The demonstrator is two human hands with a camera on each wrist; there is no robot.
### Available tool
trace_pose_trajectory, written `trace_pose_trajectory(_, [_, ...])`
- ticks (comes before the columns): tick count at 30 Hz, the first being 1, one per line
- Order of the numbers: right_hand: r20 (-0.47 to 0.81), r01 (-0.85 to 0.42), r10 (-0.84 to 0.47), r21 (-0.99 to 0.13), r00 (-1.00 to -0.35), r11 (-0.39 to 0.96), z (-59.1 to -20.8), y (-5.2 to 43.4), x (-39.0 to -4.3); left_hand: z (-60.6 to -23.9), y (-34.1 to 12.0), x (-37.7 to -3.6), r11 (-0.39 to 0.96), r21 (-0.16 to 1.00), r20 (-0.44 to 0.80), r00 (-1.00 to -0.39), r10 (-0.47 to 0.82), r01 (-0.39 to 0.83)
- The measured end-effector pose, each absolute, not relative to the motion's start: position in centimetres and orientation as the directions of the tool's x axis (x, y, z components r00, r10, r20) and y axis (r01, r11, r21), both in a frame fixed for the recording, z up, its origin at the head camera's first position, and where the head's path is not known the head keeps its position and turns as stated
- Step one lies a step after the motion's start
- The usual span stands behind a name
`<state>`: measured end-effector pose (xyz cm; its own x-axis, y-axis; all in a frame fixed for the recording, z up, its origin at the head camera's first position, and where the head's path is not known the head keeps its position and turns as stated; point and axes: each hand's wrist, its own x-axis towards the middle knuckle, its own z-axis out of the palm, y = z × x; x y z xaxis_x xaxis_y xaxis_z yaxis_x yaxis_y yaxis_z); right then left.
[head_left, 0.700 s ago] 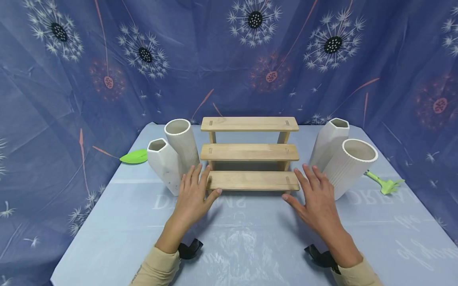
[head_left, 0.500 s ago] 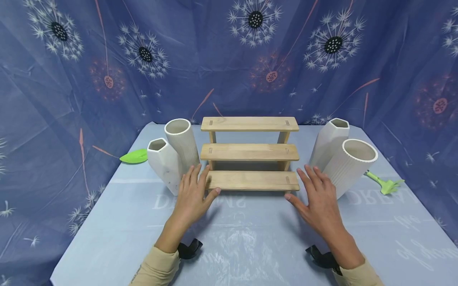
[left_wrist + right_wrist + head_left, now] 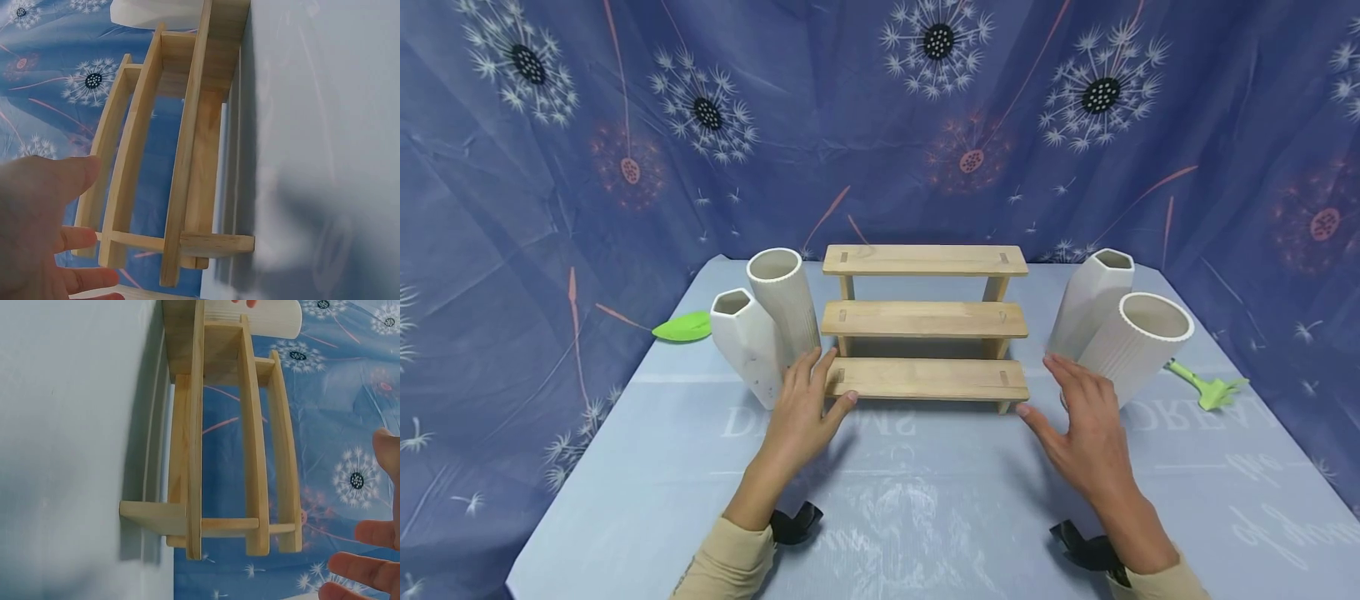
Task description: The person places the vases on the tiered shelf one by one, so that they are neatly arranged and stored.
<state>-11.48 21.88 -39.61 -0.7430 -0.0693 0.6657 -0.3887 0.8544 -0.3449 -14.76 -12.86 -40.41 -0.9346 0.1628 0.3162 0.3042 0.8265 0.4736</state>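
A three-tier wooden plant stand (image 3: 925, 379) stands mid-table. My left hand (image 3: 801, 417) is by the left end of its lowest step, fingers loosely spread and holding nothing. In the left wrist view, that hand's fingers (image 3: 81, 279) overlap the stand's end. Off the stand's right end, my right hand (image 3: 1086, 433) has relaxed fingers around nothing, its fingertips close in front of a ribbed white vase (image 3: 1138, 346). Behind that is a faceted white vase (image 3: 1092, 304). To the left stand another faceted vase (image 3: 747, 343) and a ribbed vase (image 3: 786, 302).
A green leaf-shaped piece (image 3: 683, 327) lies at the table's left edge. On the right lies a small green hand rake (image 3: 1213, 390). The pale blue tablecloth (image 3: 910, 517) spreads in front, and a dandelion-print curtain (image 3: 865, 125) hangs behind and at both sides.
My right hand has moved right and slightly toward me, away from the stand's end. My left hand has drifted slightly left. The stand and vases stay in place.
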Motion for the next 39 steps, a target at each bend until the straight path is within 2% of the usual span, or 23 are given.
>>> trace_pose_trajectory(4, [0.674, -0.379, -0.038, -0.367, -0.738, 0.850, -39.5, 22.2, -11.2, -40.4, -13.0, -14.8, 0.795, 0.529, 0.301, -0.941, 0.153, 0.298])
trace_pose_trajectory(13, [0.621, -0.266, 0.065, -0.424, -0.781, 0.866, -39.1, 22.8, -10.3, -41.1, -13.5, -15.2, 0.735, 0.614, 0.289, -0.948, 0.129, 0.287])
trace_pose_trajectory(19, [0.669, -0.288, 0.090, -0.432, -0.737, 0.855, -39.1, 23.5, -10.2, -41.5, -13.8, -15.6, 0.699, 0.660, 0.277, -0.954, 0.116, 0.277])
trace_pose_trajectory(31, [0.663, -0.225, 0.211, -0.508, -0.718, 0.832, -39.4, 25.0, -9.6, -41.9, -14.2, -16.4, 0.618, 0.754, 0.203, -0.974, 0.103, 0.222])
trace_pose_trajectory(39, [0.704, -0.227, 0.280, -0.534, -0.652, 0.814, -39.7, 26.2, -9.7, -42.5, -14.2, -16.9, 0.555, 0.808, 0.179, -0.980, 0.086, 0.197])
